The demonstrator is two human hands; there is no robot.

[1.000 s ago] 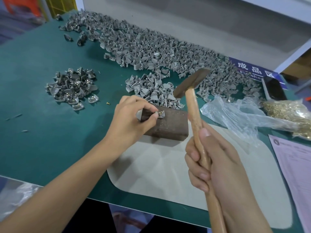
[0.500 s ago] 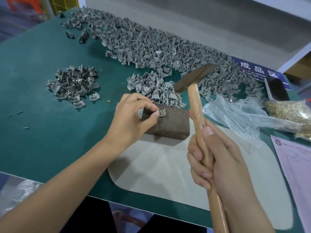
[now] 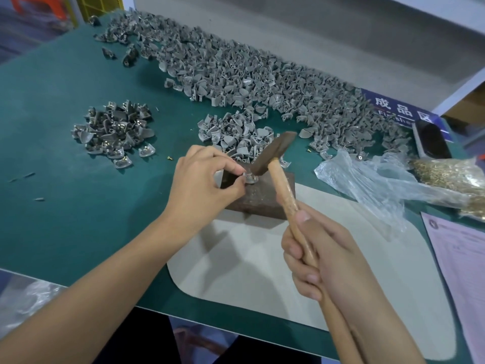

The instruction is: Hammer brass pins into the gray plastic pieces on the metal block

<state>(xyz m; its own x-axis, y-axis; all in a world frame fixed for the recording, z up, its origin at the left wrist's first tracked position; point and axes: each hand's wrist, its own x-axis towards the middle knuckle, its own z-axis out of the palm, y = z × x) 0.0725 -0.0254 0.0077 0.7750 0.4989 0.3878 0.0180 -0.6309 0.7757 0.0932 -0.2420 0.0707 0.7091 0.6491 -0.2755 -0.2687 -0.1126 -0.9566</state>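
Observation:
A brown metal block [image 3: 259, 198] sits on the green table at the top edge of a beige mat. My left hand [image 3: 202, 179] pinches a small gray plastic piece [image 3: 249, 177] on the block's top. My right hand [image 3: 320, 248] grips the wooden handle of a hammer [image 3: 273, 151]. The hammer's dark head is down on the piece, so the brass pin is hidden. A clear bag of brass pins [image 3: 454, 177] lies at the right.
A long heap of gray plastic pieces [image 3: 262, 77] runs across the back, with a smaller heap [image 3: 233, 135] just behind the block. A darker pile with pins [image 3: 115, 130] lies left. One loose pin [image 3: 170, 158], a paper sheet [image 3: 462, 258] and a black device [image 3: 430, 140] are nearby.
The hammer head has swung down from above the block onto the gray piece. My left hand keeps pinching the piece in the same spot.

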